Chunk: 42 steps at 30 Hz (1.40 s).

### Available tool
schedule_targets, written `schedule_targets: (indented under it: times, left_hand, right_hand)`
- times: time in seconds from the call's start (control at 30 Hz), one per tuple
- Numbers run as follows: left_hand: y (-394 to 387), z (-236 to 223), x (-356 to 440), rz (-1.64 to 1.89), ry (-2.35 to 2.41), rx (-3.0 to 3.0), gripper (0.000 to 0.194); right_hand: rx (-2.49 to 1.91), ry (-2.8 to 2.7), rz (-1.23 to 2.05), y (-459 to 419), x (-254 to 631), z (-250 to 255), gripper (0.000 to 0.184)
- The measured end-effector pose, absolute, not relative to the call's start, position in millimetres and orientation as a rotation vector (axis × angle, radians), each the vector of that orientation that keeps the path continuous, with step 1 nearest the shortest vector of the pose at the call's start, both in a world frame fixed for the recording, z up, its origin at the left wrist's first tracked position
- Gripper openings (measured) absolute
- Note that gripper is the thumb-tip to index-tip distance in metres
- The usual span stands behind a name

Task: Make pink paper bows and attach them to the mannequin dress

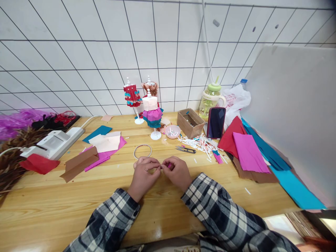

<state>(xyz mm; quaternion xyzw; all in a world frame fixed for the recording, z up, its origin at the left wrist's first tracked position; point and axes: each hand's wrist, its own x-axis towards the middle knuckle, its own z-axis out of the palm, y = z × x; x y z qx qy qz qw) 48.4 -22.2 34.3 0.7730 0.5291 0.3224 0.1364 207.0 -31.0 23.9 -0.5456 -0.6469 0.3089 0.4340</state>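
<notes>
Ideally, with our left hand (145, 174) and right hand (177, 172) pinching a tiny magenta scrap (169, 165) fingertip to fingertip, we should keep pressure light so it doesn't crease.

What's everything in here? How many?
Dress forms: three, multicoloured, back
Small piece: one, pink, in right hand
Ring: one, silver, middle
Snips: one, black, right of ring
Box: one, brown, back
Bowl: one, pink, beside box
Phone: one, dark, right
Jug: one, green-lidded, behind phone
Crumpled plastic: two, purple left, white right
Sheets: several, mixed, both sides
Scraps: many, mostly white, right
Strands: many, brown, left
Power strip: one, white, left
Table: one, tan, middle
Hands: two, bare, front middle
</notes>
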Motion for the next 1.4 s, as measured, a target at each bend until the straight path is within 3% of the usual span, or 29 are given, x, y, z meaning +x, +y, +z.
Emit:
schedule_targets:
  times: [0.27, 0.37, 0.57, 0.73, 0.83, 1.1, 1.4]
  left_hand:
    - [-19.2, 33.8, 46.0, 1.007, 1.33, 2.225, 0.017]
    - [-18.4, 33.5, 44.6, 1.033, 1.297, 2.225, 0.018]
    - [-16.2, 30.7, 41.4, 1.066, 1.285, 2.238, 0.016]
    - [-18.0, 31.3, 42.4, 1.092, 1.265, 2.272, 0.017]
    - [-18.8, 32.5, 43.2, 1.11, 1.275, 2.28, 0.017]
    - [-18.6, 32.1, 42.3, 1.081, 1.301, 2.357, 0.016]
    - [-19.1, 31.7, 42.4, 1.13, 1.302, 2.447, 0.014]
  right_hand:
    - [-1.19, -1.156, 1.274, -22.4, 214.7, 25.9, 0.008]
    - [-1.187, -1.049, 1.318, -15.7, 224.4, 26.4, 0.016]
    - [-1.344, -1.321, 0.83, 1.2, 260.2, 19.4, 0.008]
    - [-1.632, -1.708, 0.357, 4.6, 280.1, 13.2, 0.034]
    - [-1.626, -1.728, 0.251, 3.0, 276.8, 12.8, 0.034]
    - [-1.198, -1.649, 0.625, -15.6, 237.5, 25.1, 0.013]
    - [-1.221, -1.517, 0.901, -25.6, 221.3, 22.7, 0.014]
